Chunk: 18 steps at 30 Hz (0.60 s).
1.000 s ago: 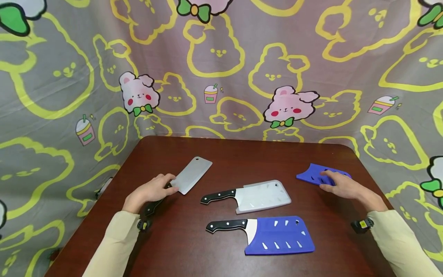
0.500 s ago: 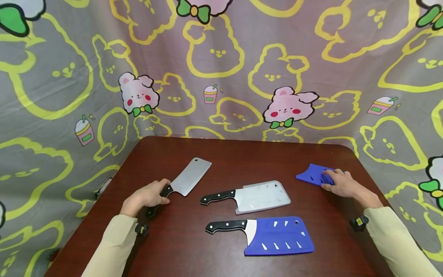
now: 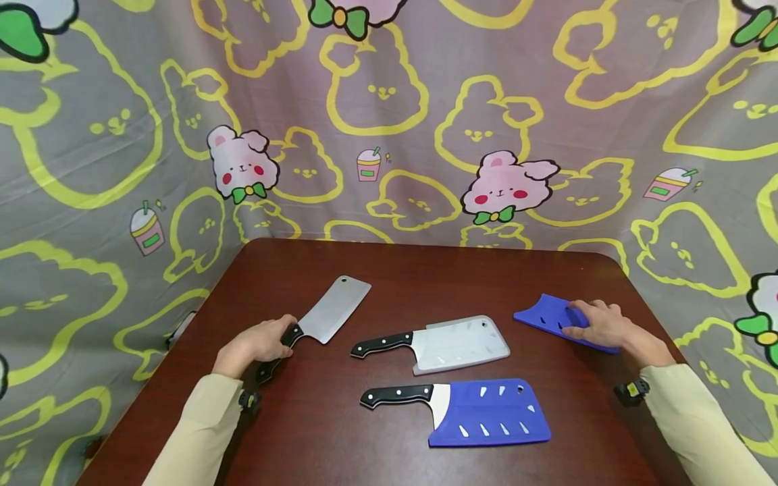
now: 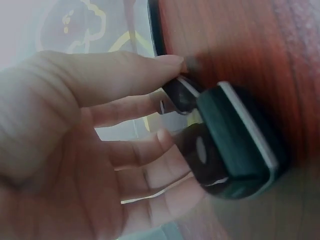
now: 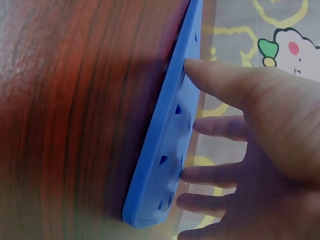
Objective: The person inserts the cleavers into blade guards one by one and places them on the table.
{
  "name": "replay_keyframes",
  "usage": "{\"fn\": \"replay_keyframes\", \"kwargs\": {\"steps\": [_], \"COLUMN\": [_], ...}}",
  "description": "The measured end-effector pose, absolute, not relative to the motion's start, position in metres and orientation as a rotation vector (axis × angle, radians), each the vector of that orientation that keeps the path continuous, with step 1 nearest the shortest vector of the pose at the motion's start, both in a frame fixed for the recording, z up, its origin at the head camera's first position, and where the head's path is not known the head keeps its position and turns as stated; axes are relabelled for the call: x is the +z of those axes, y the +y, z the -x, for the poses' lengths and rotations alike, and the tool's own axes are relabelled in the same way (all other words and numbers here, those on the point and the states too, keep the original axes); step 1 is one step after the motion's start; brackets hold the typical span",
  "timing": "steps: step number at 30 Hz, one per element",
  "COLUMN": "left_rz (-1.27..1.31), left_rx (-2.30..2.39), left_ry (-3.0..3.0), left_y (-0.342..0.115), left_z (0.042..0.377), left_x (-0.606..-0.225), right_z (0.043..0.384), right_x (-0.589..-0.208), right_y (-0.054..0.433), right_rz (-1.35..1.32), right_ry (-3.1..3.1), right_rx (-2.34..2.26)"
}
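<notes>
My left hand [image 3: 260,341] grips the black handle of a bare cleaver [image 3: 337,310], which lies slanted at the table's left side. The thumb is on one side of the riveted handle [image 4: 237,140] and the fingers on the other in the left wrist view. At the right, my right hand [image 3: 600,325] touches a blue blade guard [image 3: 543,316] with its fingertips. Its thumb reaches the long edge of the slotted blue guard [image 5: 161,145] in the right wrist view, the other fingers fairly straight along its upper face. The hand hides part of the guard.
Between the hands lies a cleaver in a translucent white guard [image 3: 464,344]. Nearer me is another cleaver, sheathed in a blue guard [image 3: 492,413]. Both handles point left. The dark red-brown table [image 3: 425,277] ends at a patterned cloth [image 3: 413,81].
The right hand has turned the blue guard so its far end swings toward me and it sits slightly left. The left hand slid down from the blade's base onto the handle.
</notes>
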<state>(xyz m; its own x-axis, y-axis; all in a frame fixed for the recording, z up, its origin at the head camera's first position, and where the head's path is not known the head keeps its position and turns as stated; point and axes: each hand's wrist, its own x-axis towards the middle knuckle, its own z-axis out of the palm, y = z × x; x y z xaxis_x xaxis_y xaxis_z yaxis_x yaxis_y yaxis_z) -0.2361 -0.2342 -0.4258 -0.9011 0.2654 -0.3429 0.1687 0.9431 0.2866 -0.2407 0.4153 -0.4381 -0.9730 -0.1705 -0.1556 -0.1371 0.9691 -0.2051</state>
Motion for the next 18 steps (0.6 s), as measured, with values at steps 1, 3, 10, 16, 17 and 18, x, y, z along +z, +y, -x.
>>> {"fn": "replay_keyframes", "kwargs": {"steps": [1,3,10,16,17,18], "left_rz": [-0.324,-0.326,-0.310,-0.269,-0.266,-0.264], "left_rx": [0.349,0.347,0.342,0.394,0.411,0.424], "left_ry": [2.714,2.707,2.681,2.659,2.655,2.655], "left_y": [-0.2344,-0.2342,-0.2331,-0.2325,-0.2321,-0.2318], "left_z": [0.2363,0.2362,0.2365,0.2362,0.2359,0.2358], "left_x": [-0.4257,-0.4247,-0.4232,-0.4263,-0.4264,-0.4269], "right_z": [0.2406,0.2401,0.2377,0.2332,0.2325,0.2320], "right_x": [-0.4389,-0.4399,-0.4424,-0.4402,-0.4398,-0.4396], "right_y": [0.4162,0.4180,0.4242,0.4223,0.4214,0.4204], "right_rz": [0.247,0.270,0.265,0.158,0.141,0.127], "right_ry": [2.945,2.937,2.892,2.894,2.894,2.893], "right_rx": [-0.292,-0.298,-0.312,-0.308,-0.305,-0.302]}}
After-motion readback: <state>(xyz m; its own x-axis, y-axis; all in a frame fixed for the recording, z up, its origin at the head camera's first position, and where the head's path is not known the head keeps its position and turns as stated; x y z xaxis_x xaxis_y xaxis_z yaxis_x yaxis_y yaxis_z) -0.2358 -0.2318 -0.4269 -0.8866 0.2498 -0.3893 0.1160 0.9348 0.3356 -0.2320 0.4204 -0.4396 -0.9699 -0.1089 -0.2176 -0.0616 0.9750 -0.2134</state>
